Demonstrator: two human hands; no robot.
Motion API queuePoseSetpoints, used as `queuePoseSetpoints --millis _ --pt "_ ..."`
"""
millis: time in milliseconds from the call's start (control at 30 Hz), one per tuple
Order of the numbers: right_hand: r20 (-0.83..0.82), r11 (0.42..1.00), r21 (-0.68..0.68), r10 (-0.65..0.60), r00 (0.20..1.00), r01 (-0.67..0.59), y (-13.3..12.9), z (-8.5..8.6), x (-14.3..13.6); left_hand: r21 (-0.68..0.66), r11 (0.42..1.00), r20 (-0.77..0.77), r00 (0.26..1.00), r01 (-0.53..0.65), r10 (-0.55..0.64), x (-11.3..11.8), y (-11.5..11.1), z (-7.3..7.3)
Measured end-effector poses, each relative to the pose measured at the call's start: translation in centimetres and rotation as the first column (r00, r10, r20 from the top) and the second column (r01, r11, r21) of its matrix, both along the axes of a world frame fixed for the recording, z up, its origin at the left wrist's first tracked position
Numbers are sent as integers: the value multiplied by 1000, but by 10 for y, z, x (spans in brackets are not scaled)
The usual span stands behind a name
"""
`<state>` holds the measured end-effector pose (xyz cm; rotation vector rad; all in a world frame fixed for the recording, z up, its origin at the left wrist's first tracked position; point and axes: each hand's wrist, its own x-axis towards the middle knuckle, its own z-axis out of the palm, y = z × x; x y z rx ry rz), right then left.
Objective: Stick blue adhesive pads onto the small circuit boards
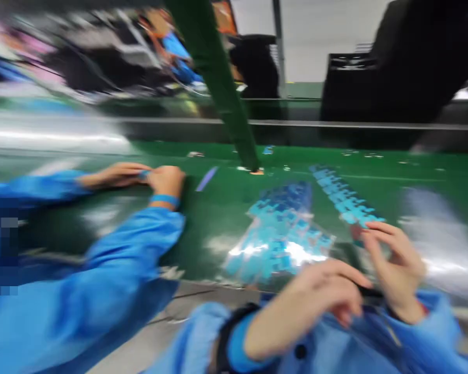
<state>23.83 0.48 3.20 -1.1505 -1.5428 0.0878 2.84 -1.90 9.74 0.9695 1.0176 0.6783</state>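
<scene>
My right hand [395,265] is closed in a pinch at the near end of a narrow strip of light-blue pieces [341,195] lying on the green bench. A small brownish piece [356,232] shows at its fingertips, too blurred to name. Nearer my body, my left hand [329,291] hangs palm down, its index finger stretched out and the others loosely bent. I see nothing in it, though its palm is hidden. Just beyond the left wrist lies a fanned pile of clear, glossy sheets with blue pieces [276,234].
At the left, a co-worker in blue sleeves [128,244] holds a small blue item between both hands. A purple strip [206,179] lies on the green bench top [203,223]. A slanted green post [226,88] meets the bench. Black boxes [351,85] stand behind the rear ledge.
</scene>
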Motion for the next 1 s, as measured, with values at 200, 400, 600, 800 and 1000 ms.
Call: queuePoseSetpoints --millis 200,400,600,800,1000 --pt "508 928 294 53 860 -231 -5 37 -33 284 957 -150 984 -49 95 -12 19 -5" --pt "621 883 289 121 774 -370 10 38 -55 430 902 -197 970 -46 144 -40 31 2" --pt "178 928 -133 367 913 -347 44 34 -66 553 828 -243 933 -91 265 -74 53 12" --pt "-312 722 -527 326 892 -448 67 55 -87 542 839 -242 948 -44 206 -87 77 5" --pt "-82 815 -498 296 952 -296 82 34 -84 570 819 -474 843 73 254 -101 95 -9"
